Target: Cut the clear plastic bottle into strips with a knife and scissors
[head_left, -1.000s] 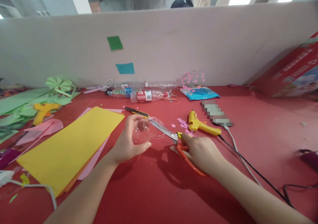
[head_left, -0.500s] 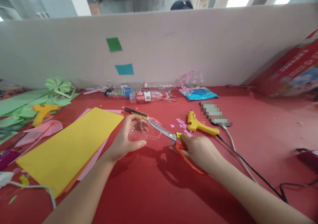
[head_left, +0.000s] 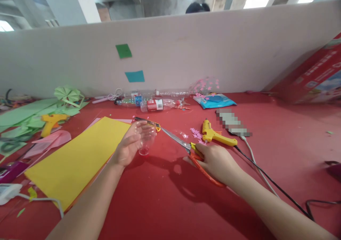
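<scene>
Left hand (head_left: 127,148), at centre frame, grips a clear plastic bottle top-section (head_left: 145,137) — a transparent dome with its narrow neck pointing down toward the red table surface (head_left: 165,197). Half a second ago this piece lay more on its side with its open rim turned toward the scissor blades; it is now tipped upright and drawn slightly to the left, clear of the blade tips. Right hand (head_left: 217,162), just right of centre, is closed through the orange-handled steel scissors (head_left: 186,148), whose blades point to the upper left and are nearly shut, no longer touching the plastic. A small curl of clear plastic (head_left: 183,134) lies on the table beside the blades; judged from the separation, a cut appears complete, or the piece is being turned for inspection.

Surroundings: a yellow paper sheet (head_left: 80,158) at lower left, touching the left wrist; a yellow hot-glue gun (head_left: 215,134) with its black cord (head_left: 269,183) just above the right hand; scattered pink paper stars (head_left: 195,133) between gun and scissors; a yellow-and-black utility knife (head_left: 146,121) behind the bottle piece; empty plastic bottles (head_left: 151,103) along the white partition (head_left: 186,55); green folded paper (head_left: 39,112) at far left.
</scene>
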### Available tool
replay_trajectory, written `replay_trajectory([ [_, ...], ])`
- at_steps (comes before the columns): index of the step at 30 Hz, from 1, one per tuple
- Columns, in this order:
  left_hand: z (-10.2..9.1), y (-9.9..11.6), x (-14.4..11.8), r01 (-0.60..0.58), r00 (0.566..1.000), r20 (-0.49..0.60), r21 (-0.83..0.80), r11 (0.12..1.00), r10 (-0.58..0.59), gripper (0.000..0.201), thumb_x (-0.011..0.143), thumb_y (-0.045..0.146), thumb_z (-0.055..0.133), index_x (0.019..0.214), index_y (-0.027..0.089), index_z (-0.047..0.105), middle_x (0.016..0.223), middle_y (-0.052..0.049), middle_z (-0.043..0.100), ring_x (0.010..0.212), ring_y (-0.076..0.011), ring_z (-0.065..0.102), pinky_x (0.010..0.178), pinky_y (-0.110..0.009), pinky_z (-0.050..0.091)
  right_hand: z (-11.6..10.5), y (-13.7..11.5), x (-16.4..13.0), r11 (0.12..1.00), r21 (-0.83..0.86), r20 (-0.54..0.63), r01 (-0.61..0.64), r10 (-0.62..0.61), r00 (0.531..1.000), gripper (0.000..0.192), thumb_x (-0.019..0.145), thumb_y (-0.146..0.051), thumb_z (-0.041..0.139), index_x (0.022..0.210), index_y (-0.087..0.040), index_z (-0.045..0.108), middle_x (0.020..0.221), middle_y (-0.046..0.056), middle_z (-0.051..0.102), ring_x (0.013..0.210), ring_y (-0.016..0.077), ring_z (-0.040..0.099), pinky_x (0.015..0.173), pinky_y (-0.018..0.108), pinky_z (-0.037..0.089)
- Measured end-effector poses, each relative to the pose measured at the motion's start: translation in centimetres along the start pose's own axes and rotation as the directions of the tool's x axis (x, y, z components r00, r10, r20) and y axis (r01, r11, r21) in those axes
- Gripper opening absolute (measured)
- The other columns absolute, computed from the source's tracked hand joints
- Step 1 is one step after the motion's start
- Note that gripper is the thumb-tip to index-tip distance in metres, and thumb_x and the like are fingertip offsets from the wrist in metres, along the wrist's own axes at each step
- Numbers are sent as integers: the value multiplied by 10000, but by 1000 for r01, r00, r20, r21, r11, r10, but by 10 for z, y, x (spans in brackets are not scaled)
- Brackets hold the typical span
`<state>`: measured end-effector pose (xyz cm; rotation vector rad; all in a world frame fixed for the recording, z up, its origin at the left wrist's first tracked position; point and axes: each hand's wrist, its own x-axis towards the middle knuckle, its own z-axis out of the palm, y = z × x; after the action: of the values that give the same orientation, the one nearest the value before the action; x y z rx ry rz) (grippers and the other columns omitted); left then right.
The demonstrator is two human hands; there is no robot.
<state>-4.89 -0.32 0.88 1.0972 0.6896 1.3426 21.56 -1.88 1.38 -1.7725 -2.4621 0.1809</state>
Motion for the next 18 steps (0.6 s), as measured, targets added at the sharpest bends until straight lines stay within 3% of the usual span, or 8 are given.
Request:
replay_trajectory([
  [3, 1, 1, 0, 24, 998, -58, -74, 997, -29, 366, 709, 384, 663, 1010, 185, 604, 1038, -87, 689, 991, -263, 654, 901, -425, 502, 2, -2, -1, 998, -5, -13, 56, -56, 998, 450, 865, -619, 403, 647, -226, 431, 524, 0, 518, 474, 151, 458, 467, 260, 158],
  [8, 5, 1, 2, 77, 990, -106, -139, 987, -93, 412, 773, 434, 628, 1072, 151, 597, 1015, -100, 717, 982, -264, 675, 837, -371, 538, 4, 0, 0, 997, 27, -54, 69, -67, 996, 515, 841, -692, 295, 655, -230, 426, 514, 8, 511, 464, 156, 446, 466, 260, 155],
  [14, 9, -1, 2, 103, 991, -69, -200, 974, -118, 488, 775, 472, 642, 1128, 141, 581, 987, -112, 733, 945, -279, 694, 842, -393, 540, 4, 6, 2, 992, 123, -123, 36, -21, 992, 529, 811, -721, 223, 641, -241, 369, 509, 22, 495, 463, 162, 409, 473, 264, 169],
  [18, 10, 1, 0, 129, 989, -37, -221, 967, -140, 508, 774, 472, 651, 1157, 146, 579, 989, -105, 734, 875, -251, 704, 767, -343, 548, 5, 7, 5, 984, 179, -159, -2, 31, 987, 523, 792, -733, 232, 606, -250, 305, 488, 8, 446, 449, 149, 344, 466, 261, 178],
])
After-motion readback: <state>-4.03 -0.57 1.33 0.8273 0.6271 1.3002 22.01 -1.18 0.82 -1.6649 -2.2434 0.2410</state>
